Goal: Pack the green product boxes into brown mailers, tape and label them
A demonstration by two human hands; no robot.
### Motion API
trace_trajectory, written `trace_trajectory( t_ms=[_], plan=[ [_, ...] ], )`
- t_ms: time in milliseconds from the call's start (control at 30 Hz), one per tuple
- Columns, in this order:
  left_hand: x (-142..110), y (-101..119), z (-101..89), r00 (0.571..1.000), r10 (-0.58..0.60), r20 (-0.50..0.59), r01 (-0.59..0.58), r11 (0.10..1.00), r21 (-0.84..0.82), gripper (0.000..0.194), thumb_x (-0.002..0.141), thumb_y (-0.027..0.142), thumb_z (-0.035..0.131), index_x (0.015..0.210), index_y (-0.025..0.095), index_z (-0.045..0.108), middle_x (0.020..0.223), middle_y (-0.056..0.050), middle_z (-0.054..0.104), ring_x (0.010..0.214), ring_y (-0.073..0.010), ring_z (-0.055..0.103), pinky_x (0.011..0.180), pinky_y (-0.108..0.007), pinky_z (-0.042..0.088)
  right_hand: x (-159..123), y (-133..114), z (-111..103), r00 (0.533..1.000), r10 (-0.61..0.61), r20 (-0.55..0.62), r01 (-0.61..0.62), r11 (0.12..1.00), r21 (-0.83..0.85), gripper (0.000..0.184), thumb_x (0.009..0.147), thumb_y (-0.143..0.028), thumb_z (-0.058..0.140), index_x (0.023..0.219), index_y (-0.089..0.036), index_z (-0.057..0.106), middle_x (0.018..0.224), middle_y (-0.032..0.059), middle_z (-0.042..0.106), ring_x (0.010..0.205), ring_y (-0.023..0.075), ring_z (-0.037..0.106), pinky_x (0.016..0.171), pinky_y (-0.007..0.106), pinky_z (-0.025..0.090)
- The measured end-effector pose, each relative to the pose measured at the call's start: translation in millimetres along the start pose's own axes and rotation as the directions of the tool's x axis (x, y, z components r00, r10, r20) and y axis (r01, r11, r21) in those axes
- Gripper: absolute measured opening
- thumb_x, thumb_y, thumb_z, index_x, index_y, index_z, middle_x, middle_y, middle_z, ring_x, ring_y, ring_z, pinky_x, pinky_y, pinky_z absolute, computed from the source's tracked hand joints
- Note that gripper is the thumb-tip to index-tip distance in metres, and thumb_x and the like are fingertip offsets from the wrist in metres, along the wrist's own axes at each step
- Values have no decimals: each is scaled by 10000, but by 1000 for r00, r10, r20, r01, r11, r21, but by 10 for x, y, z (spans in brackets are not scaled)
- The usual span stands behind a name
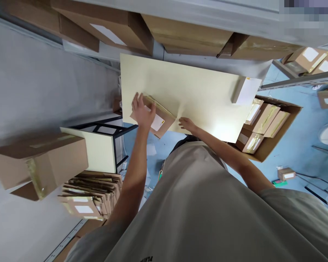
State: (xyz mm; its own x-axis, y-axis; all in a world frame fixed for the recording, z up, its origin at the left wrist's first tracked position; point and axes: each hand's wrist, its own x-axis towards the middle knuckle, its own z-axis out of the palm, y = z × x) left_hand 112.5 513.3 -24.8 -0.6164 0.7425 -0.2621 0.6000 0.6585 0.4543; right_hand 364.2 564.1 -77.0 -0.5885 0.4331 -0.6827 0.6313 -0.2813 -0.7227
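A small brown cardboard box (166, 113) with a white label lies at an angle on the cream tabletop (202, 87), its near corner reaching past the front edge. My left hand (144, 112) grips its left end, thumb over the top and fingers spread towards the far left side. Just right of the box, my right hand (187, 124) hovers at the tabletop's near edge, open with fingers loosely stretched and holding nothing. A white box (247, 91) stands at the tabletop's right end.
Right of the table, a large open carton (281, 129) holds several taped boxes. Flattened cardboard (98, 185) is stacked at lower left, below a big carton (62, 153) beside a black-framed stand (115, 145). A shelf with cartons (186, 34) runs along the far side.
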Motion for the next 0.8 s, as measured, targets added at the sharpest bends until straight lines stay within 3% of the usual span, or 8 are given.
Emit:
trace_trajectory(
  t_ms=[100, 200, 267, 367, 467, 633, 700, 800],
  plan=[
    [488, 55, -143, 985, -155, 79, 157, 987, -19, 686, 1004, 709, 673, 1424, 167, 694, 1510, -257, 722, 1608, -441, 537, 1409, -643, 310, -117, -188, -11, 963, 140, 230, -213, 917, 336, 522, 1181, -343, 259, 1474, -135, 639, 1583, 274, 696, 1305, 238, 801, 1073, 455, 685],
    [537, 167, -307, 973, -197, 122, 200, 980, -12, 602, 1025, 742, 618, 1251, 197, 739, 1345, -231, 780, 1449, -441, 658, 1329, -638, 424, -338, -386, -75, 957, 77, 280, -212, 845, 491, 553, 1183, -361, 231, 1521, -165, 622, 1687, 232, 626, 1389, 212, 761, 1158, 418, 644],
    [353, 239, -416, 987, -145, 74, 145, 989, 12, 523, 1043, 707, 608, 1169, 220, 751, 1322, -206, 757, 1378, -415, 691, 1286, -582, 479, -584, -456, -148, 981, 34, 193, -135, 830, 541, 569, 1184, -435, 277, 1580, -211, 618, 1735, 172, 599, 1430, 229, 739, 1204, 432, 620],
    [-92, 310, -476, 998, -34, 59, 33, 999, 20, 348, 1046, 581, 656, 1007, 246, 744, 1169, -145, 736, 1197, -345, 737, 1170, -475, 565, -1009, -455, -294, 994, -15, -105, 64, 870, 490, 637, 1167, -595, 379, 1659, -260, 606, 1754, 103, 592, 1518, 281, 679, 1260, 494, 582],
    [-581, 392, -304, 997, 11, 73, -8, 999, -48, 295, 1056, 466, 654, 879, 235, 701, 1013, -104, 728, 1028, -284, 734, 1038, -396, 598, -1309, -365, -486, 889, -90, -449, 216, 947, 236, 770, 1119, -751, 458, 1663, -235, 633, 1674, 114, 674, 1541, 333, 656, 1230, 511, 597],
    [-1226, 611, 216, 992, 51, 116, -26, 978, -208, 227, 1087, 340, 601, 969, 202, 737, 1106, -139, 796, 990, -254, 758, 911, -321, 565, -1381, -66, -822, 678, -118, -726, 2, 987, -160, 754, 1144, -765, 405, 1437, -200, 809, 1304, 159, 872, 1153, 350, 848, 1003, 442, 658],
    [-1345, 651, 364, 986, 63, 156, -29, 978, -206, 240, 1110, 339, 575, 993, 210, 740, 1080, -136, 818, 984, -264, 762, 869, -314, 532, -1346, 79, -907, 662, -110, -742, -75, 975, -211, 703, 1145, -742, 435, 1315, -204, 854, 1193, 157, 895, 1065, 347, 864, 961, 426, 650],
    [-1313, 614, 499, 977, 47, 206, -9, 983, -185, 245, 1118, 347, 557, 1002, 223, 733, 961, -114, 811, 912, -273, 743, 804, -311, 469, -1295, 263, -981, 694, -92, -714, -88, 974, -211, 663, 1118, -764, 494, 1202, -221, 864, 1145, 147, 898, 1062, 336, 861, 928, 395, 636]
  ],
)
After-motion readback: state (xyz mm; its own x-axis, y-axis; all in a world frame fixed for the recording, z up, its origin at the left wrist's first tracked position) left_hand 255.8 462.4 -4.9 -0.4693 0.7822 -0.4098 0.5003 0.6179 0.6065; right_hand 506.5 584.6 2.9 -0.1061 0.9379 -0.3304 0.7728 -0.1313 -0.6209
